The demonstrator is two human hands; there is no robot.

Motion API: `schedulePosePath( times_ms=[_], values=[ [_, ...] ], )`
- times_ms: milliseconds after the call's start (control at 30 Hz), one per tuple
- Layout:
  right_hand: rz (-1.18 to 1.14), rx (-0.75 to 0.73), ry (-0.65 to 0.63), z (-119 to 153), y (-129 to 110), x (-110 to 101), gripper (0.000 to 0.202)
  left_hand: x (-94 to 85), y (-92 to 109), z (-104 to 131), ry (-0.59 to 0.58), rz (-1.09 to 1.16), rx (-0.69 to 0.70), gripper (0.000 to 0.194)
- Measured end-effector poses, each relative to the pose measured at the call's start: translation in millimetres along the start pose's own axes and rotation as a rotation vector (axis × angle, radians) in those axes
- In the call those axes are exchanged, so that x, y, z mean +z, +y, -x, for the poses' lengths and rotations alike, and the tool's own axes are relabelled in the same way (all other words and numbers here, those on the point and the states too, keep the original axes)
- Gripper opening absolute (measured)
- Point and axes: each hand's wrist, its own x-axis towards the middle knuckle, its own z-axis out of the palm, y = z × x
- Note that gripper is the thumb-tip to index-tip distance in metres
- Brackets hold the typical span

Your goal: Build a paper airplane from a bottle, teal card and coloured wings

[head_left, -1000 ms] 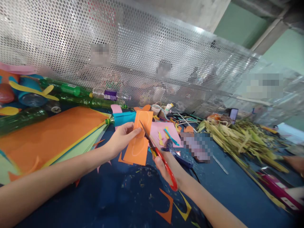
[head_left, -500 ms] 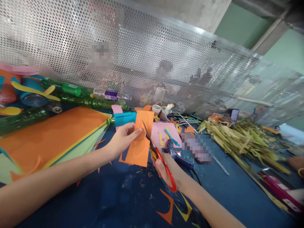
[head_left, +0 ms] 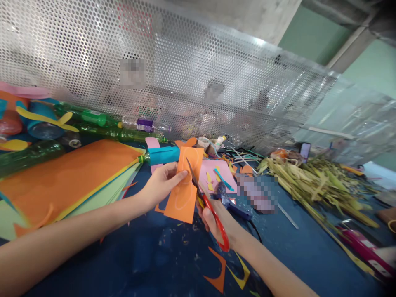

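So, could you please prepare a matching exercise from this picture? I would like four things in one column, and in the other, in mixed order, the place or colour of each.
Column one:
1. Scissors
2. Glue gun
3. Paper with a drawn outline
4. Dry leaves

Column two:
A. Blue, lying on the table
B. In a heap towards the right
C. Orange, in the left hand
D. Red-handled, in the right hand

Right pairs: 1-D, 2-A, 3-C, 4-B

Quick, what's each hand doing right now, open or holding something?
Left hand: closed, pinching the orange paper.
Right hand: closed, holding the red-handled scissors.
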Motion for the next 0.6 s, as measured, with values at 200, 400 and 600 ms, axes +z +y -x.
schedulePosePath(
  times_ms=[200, 400, 600],
  values=[
    [0.024, 0.016, 0.01, 0.2, 0.6, -0.7, 0.057, -1.0, -2.8, -0.7, -0.002, 0.006, -0.012, 0.019],
    [0.03, 0.007, 0.023, 1.5, 3.6, 1.2, 0.051, -0.5, -2.0, -0.2, 0.004, 0.011, -0.011, 0.016],
    [0.044, -0.009, 0.024, 0.1, 2.3, -0.2, 0.051, -0.3, -1.3, 0.1, 0.018, 0.026, -0.016, 0.016]
  ],
)
